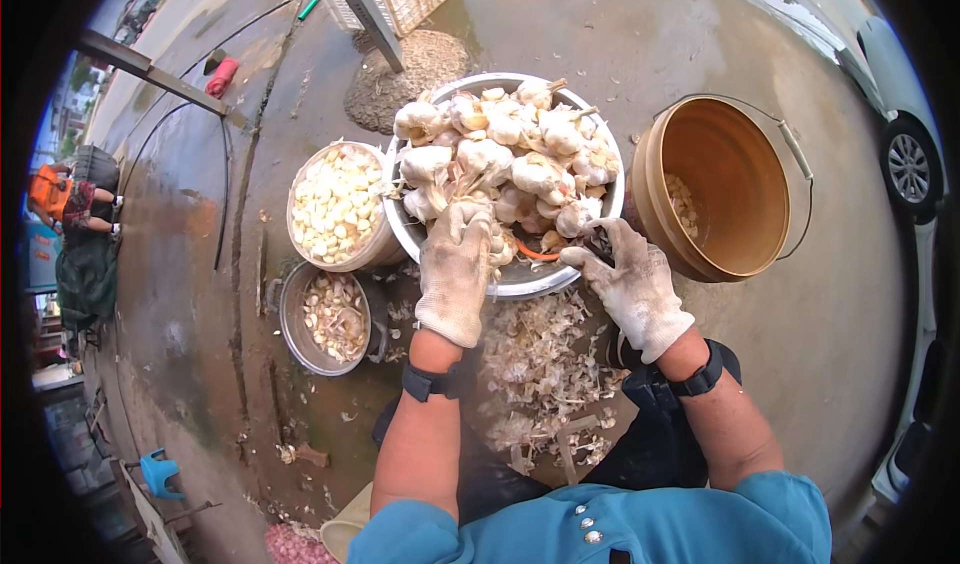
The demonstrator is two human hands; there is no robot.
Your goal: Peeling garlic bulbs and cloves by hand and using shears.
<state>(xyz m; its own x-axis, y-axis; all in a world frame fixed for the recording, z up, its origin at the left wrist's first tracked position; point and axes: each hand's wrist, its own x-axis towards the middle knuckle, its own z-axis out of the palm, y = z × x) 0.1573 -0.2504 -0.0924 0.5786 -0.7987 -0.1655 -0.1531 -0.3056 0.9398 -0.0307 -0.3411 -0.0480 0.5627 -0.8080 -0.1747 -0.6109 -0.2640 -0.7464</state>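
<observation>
A metal basin (617, 196) heaped with whole garlic bulbs (484, 160) stands right in front of me. My left hand (454, 275), in a soiled white knit glove, is at the basin's near rim with its fingers curled around a garlic bulb (501, 250), partly hidden by the hand. My right hand (634, 286), gloved likewise, is at the near right rim. Between its thumb and forefinger is a small dark object (600, 244), too covered to name. A curved orange strip (536, 253) lies inside the basin between the hands.
Left of the basin are a bucket of peeled cloves (337, 207) and a metal pot with cloves and skins (335, 316). A deep brown bucket (716, 189) with few cloves stands right. Garlic skins (536, 361) litter the ground below. A post (364, 16) rises beyond; a person (56, 196) is far left.
</observation>
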